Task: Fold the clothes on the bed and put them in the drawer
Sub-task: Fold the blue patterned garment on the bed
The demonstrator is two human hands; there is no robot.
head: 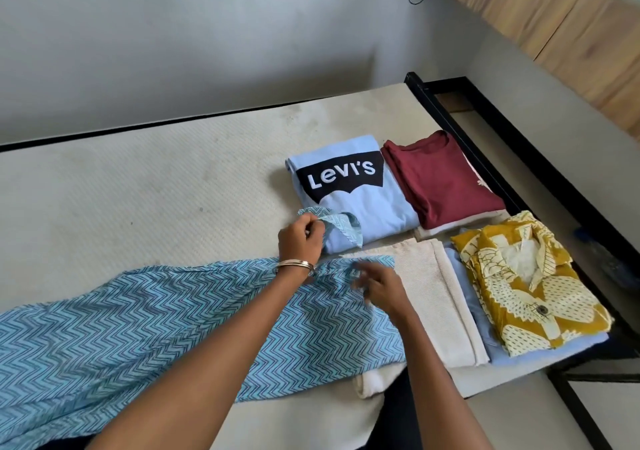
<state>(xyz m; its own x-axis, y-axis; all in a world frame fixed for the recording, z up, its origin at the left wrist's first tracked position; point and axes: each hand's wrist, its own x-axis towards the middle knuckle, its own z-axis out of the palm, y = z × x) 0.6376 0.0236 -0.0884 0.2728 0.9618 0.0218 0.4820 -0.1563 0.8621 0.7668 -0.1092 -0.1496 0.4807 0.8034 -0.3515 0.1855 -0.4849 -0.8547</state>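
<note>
Folding is mostly done: four folded piles lie beyond the right hand, which blurs, grip unclear. Left hand pinches the unfolded zigzag garment beneath both hands; no drawer shows.

Two bare forearms show, with no sleeve reaching down to either wrist. The left hand has a thin silver metal bangle worn just behind it, circling the wrist as a plain, smooth band. The right hand is blurred at the fingers, and the wrist behind it is bare.
</note>
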